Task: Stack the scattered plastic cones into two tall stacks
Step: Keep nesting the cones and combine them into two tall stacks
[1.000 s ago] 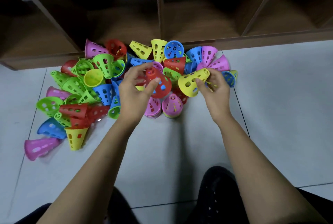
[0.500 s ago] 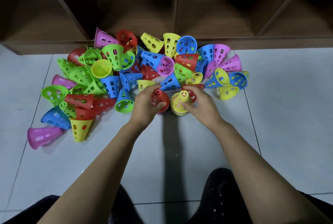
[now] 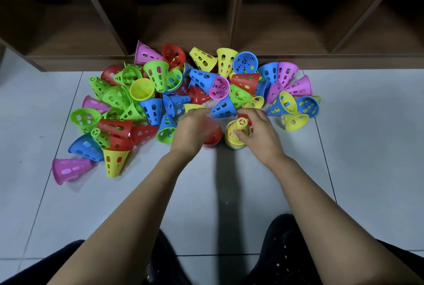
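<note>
Two short stacks stand upright, side by side, at centre frame: a red-topped stack, partly hidden behind my blurred left hand, and a yellow-topped stack, its top cone pinched by my right hand. Loose perforated cones in green, blue, red, yellow and pink lie heaped across the upper middle.
</note>
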